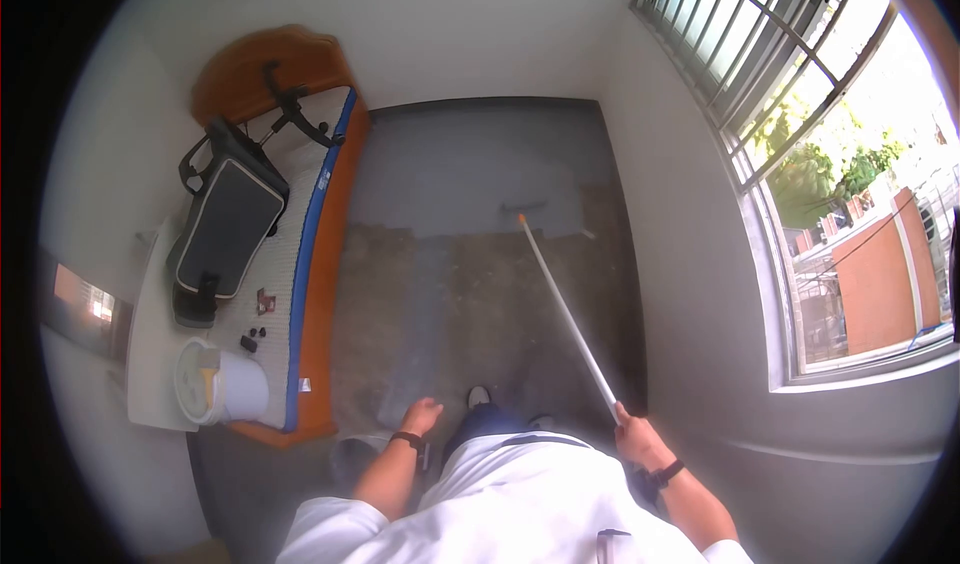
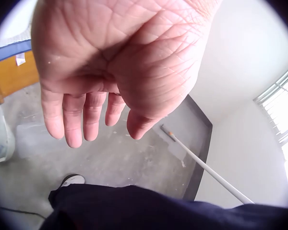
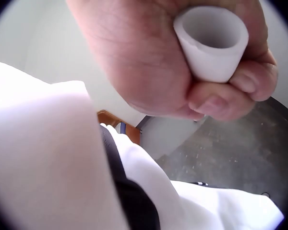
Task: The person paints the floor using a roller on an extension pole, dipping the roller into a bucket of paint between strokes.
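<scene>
Admittedly, only the right hand (image 1: 645, 441) gripped the pole (image 1: 568, 316); the left hand (image 2: 117, 62) hung empty, so weak leverage perhaps risked the pole striking the wall (image 1: 690, 274).

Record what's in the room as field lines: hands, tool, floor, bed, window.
Right hand: curled round the white pole
Left hand: holds nothing, fingers relaxed
Tool end: orange tip beside a dark roller head at the floor
Floor: grey at the far end, mottled brown nearer
Mattress: bears an office chair and white bucket
Window: barred, right side
</scene>
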